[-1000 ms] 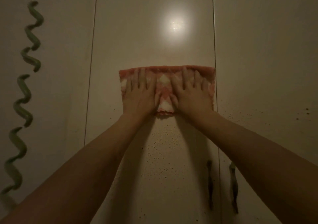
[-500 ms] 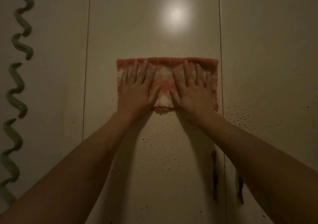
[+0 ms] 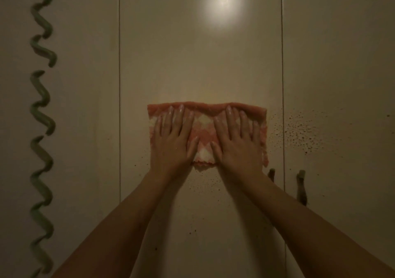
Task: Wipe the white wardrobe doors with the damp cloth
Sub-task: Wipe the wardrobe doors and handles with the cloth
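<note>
No writing, brand or label is showing anywhere on the doors or the cloth. The cloth (image 3: pixel 207 132) is lying pressed flat against the middle wardrobe door (image 3: pixel 198 64), a fluffy, terry-like rectangle in salmon pink with a cream diamond check, its top edge folded into a plain pink band and its bottom hem scalloped. The left hand (image 3: pixel 174 140) is pressing on the cloth's nine o'clock half, palm down with fingers straight and slightly spread, gripping nothing; the right hand (image 3: pixel 236 141) is doing the same on the three o'clock half, and the two thumbs are nearly meeting over the checked centre. Both bare forearms are reaching in from five and seven o'clock. The door is looking smooth and glossy, cream under dim warm light, and is throwing back a round bright glare spot (image 3: pixel 222 2) at twelve o'clock. Fine dark specks (image 3: pixel 299 128) are dotting the panels at three o'clock of the cloth and below it. Thin vertical seams are dividing the doors, and two dark slim handles (image 3: pixel 301 188) are flanking the right seam at four o'clock. A green wavy ribbon-like decoration (image 3: pixel 41 115) is running down the far panel at nine o'clock.
</note>
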